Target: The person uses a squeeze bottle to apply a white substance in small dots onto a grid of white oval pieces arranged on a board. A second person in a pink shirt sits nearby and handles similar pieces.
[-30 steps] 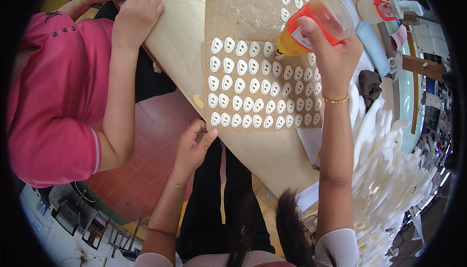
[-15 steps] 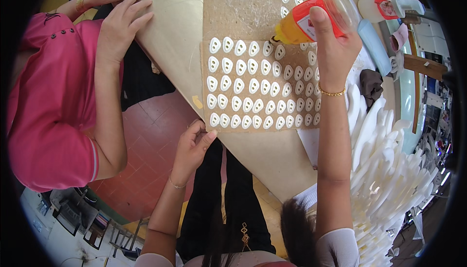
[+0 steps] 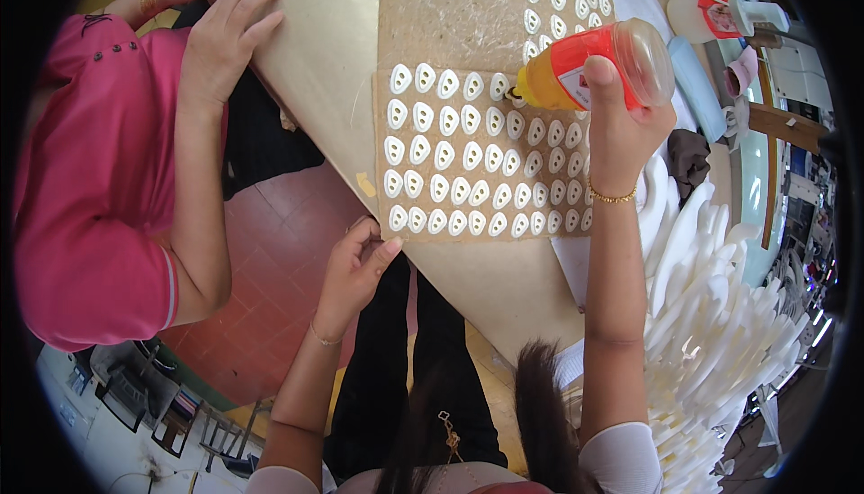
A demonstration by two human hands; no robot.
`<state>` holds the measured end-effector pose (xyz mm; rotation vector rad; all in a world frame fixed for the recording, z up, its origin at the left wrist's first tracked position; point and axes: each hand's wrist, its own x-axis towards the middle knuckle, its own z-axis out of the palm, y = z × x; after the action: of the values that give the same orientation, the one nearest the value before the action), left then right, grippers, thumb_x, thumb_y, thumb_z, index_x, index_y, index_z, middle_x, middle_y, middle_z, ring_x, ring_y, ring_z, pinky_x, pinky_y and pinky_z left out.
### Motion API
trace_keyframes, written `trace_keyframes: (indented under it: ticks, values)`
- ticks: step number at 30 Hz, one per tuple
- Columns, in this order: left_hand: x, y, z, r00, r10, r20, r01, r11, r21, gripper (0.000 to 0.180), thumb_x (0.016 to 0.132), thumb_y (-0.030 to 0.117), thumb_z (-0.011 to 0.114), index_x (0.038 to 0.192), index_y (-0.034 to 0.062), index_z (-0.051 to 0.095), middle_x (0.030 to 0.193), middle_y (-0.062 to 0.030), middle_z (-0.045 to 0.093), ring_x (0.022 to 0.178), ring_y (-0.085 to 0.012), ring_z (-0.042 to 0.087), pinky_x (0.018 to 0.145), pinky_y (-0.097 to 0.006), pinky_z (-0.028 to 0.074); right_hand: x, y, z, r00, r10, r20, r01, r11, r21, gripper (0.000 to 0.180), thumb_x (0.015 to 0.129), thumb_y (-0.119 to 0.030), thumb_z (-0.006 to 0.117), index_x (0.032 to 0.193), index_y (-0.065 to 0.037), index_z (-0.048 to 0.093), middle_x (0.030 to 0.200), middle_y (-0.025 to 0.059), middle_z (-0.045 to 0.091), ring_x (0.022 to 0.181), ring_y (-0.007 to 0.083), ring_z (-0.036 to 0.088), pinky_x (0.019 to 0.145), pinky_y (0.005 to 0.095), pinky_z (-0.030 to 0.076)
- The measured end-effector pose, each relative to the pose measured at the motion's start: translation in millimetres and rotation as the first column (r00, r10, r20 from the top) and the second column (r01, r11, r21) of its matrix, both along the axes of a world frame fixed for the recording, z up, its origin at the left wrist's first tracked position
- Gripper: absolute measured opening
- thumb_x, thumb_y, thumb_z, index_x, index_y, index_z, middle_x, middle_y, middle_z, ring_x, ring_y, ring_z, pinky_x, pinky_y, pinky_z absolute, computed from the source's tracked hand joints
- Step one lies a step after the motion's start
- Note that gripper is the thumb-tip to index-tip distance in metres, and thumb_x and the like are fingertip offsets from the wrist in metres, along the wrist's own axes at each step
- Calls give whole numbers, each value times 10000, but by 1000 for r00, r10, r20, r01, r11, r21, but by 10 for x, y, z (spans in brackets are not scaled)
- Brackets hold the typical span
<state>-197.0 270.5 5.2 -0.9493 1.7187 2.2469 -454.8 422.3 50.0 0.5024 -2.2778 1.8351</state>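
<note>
My right hand (image 3: pixel 621 130) grips an orange squeeze bottle (image 3: pixel 589 67) with a red label, tipped on its side, its nozzle down at the top row of small white pieces. Those white pieces (image 3: pixel 468 157) lie in rows on a brown cardboard sheet (image 3: pixel 450 22) on the table. My left hand (image 3: pixel 355 264) rests at the table's near edge, just below the sheet's lower left corner, fingers loosely curled and holding nothing.
A person in a pink shirt (image 3: pixel 85 161) sits on the left, both hands on the pale table (image 3: pixel 324 44) at its far edge. A big pile of white foam shapes (image 3: pixel 720 314) fills the right. More bottles (image 3: pixel 711 17) stand at the top right.
My right hand has lowered the bottle and tipped it further, bringing the nozzle to the lower sheet's top row. The neighbour's hands shifted slightly. My left hand stayed put.
</note>
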Motion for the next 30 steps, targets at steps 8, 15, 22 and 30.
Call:
trace_keyframes:
  ticks: [8, 15, 22, 30]
  values:
    - [49, -3, -80, 1000, -3, 5, 3, 1000, -4, 194, 924, 167, 629, 971, -19, 594, 955, -27, 552, 891, -96, 533, 827, -255, 434, 151, -45, 45, 993, 90, -76, -90, 996, 5, 460, 647, -208, 892, 993, -1, 671, 886, 39, 690, 776, 106, 635, 724, 254, 516]
    - [23, -15, -52, 1000, -23, -19, 23, 999, -23, 188, 926, 162, 626, 976, -18, 605, 950, -31, 568, 887, -96, 543, 826, -253, 438, 113, -137, 122, 933, 148, -327, -59, 962, 267, 435, 566, -252, 927, 853, -20, 696, 824, 71, 679, 707, 164, 658, 647, 269, 524]
    - [4, -23, -29, 1000, -29, 6, 29, 999, -15, 186, 927, 156, 623, 972, -23, 605, 950, -31, 563, 890, -96, 543, 817, -252, 442, -60, -184, 70, 948, 44, -315, -22, 997, 73, 457, 604, -264, 912, 903, -3, 687, 870, 68, 688, 726, 147, 655, 662, 268, 525]
    - [4, -20, -32, 1000, -15, -8, 15, 1000, 15, 190, 930, 154, 619, 973, -30, 602, 963, -34, 550, 890, -97, 541, 820, -250, 441, -143, -198, 27, 998, 36, -47, -37, 999, -11, 374, 822, -237, 769, 1056, 31, 655, 956, 34, 654, 820, 92, 591, 742, 227, 485]
